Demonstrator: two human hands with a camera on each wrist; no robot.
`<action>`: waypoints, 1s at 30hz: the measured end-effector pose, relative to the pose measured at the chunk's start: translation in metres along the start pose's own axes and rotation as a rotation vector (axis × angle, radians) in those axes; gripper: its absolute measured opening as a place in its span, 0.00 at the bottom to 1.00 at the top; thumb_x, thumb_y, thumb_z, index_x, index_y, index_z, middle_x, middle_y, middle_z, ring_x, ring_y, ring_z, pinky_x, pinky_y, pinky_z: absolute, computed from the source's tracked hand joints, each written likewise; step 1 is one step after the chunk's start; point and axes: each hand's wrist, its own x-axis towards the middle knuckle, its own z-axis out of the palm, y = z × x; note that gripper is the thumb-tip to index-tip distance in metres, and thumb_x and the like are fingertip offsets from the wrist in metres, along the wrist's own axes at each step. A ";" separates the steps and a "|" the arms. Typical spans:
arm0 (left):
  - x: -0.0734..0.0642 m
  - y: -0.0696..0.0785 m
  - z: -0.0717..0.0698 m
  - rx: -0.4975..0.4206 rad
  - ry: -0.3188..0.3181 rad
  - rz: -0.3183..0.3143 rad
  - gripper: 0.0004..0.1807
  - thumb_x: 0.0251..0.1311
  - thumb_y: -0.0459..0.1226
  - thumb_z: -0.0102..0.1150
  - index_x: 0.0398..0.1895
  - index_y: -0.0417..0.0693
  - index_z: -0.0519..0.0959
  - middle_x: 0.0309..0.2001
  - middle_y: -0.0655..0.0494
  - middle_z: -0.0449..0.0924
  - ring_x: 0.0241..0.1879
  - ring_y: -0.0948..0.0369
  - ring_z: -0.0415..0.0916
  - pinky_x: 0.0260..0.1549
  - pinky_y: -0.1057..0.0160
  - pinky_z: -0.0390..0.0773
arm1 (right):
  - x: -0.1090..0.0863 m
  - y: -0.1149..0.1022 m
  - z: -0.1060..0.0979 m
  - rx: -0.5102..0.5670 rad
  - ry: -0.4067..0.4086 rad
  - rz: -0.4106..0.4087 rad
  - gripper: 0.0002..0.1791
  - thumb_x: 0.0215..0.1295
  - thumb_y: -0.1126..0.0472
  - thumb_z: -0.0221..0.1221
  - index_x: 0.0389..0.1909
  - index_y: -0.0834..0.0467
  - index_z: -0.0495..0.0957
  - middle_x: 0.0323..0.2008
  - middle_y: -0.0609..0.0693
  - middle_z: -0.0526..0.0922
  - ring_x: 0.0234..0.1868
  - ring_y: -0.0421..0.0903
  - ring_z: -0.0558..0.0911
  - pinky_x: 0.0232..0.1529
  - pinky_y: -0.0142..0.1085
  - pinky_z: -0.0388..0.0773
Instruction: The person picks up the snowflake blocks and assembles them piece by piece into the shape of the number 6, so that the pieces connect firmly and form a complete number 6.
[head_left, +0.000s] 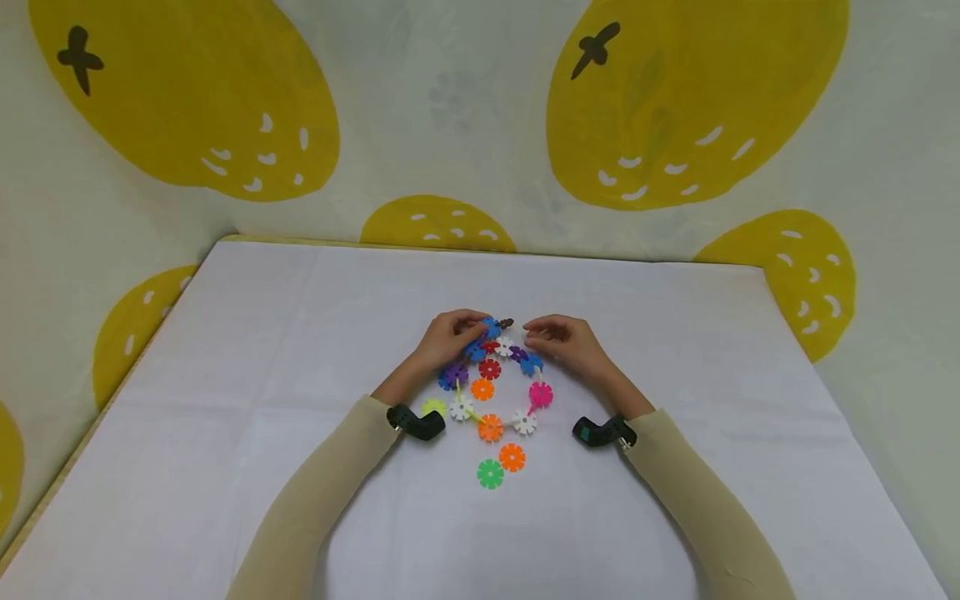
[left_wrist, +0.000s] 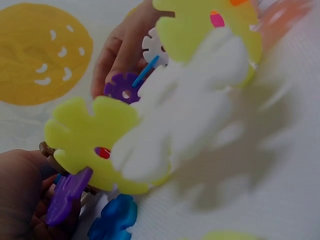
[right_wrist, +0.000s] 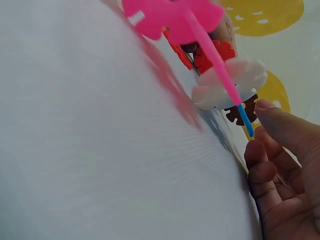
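Slotted snowflake discs are joined into a ring on the white table. My left hand is at the ring's far left, pinching a blue disc that carries a brown disc. Across a small gap, my right hand has its thumb and fingers bent and apart, nothing visible between them. Its fingertips are right by a blue disc, seen edge-on in the right wrist view. A pink disc, a white disc and an orange disc form the near right side.
Loose discs lie about: a green one and an orange one in front, a yellow one at left. Inside the ring are a red disc and another orange disc. A fruit-patterned curtain hangs behind the table.
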 end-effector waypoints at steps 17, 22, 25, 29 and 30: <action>-0.001 0.000 -0.003 0.024 0.081 0.006 0.16 0.70 0.37 0.54 0.56 0.36 0.79 0.42 0.42 0.83 0.38 0.53 0.79 0.39 0.65 0.77 | -0.038 -0.002 -0.008 -0.004 -0.035 0.070 0.15 0.62 0.59 0.66 0.47 0.61 0.83 0.39 0.54 0.84 0.37 0.45 0.79 0.37 0.27 0.77; -0.002 0.001 -0.005 0.026 0.093 -0.011 0.17 0.70 0.37 0.54 0.56 0.37 0.79 0.42 0.42 0.82 0.39 0.53 0.79 0.40 0.63 0.77 | -0.046 -0.001 -0.005 0.010 -0.050 0.063 0.14 0.61 0.59 0.67 0.44 0.62 0.83 0.38 0.54 0.84 0.37 0.45 0.80 0.38 0.27 0.77; -0.002 0.001 -0.005 0.025 0.084 -0.008 0.17 0.70 0.37 0.54 0.56 0.37 0.78 0.42 0.42 0.82 0.39 0.52 0.79 0.40 0.64 0.77 | -0.053 -0.002 -0.005 0.013 -0.075 0.054 0.12 0.61 0.60 0.67 0.42 0.62 0.83 0.36 0.54 0.84 0.34 0.44 0.79 0.34 0.28 0.77; -0.001 0.001 -0.005 0.026 0.062 -0.016 0.17 0.70 0.37 0.54 0.56 0.37 0.78 0.43 0.42 0.82 0.40 0.52 0.79 0.41 0.63 0.77 | -0.063 -0.003 -0.005 0.052 -0.131 -0.022 0.09 0.60 0.66 0.66 0.41 0.64 0.83 0.35 0.56 0.84 0.29 0.44 0.78 0.28 0.29 0.76; 0.000 0.001 -0.005 0.025 0.055 -0.019 0.17 0.71 0.38 0.53 0.57 0.37 0.78 0.43 0.42 0.82 0.40 0.52 0.79 0.41 0.63 0.77 | -0.065 -0.003 -0.005 0.071 -0.154 -0.050 0.09 0.59 0.68 0.66 0.40 0.65 0.83 0.34 0.57 0.84 0.28 0.44 0.78 0.27 0.29 0.76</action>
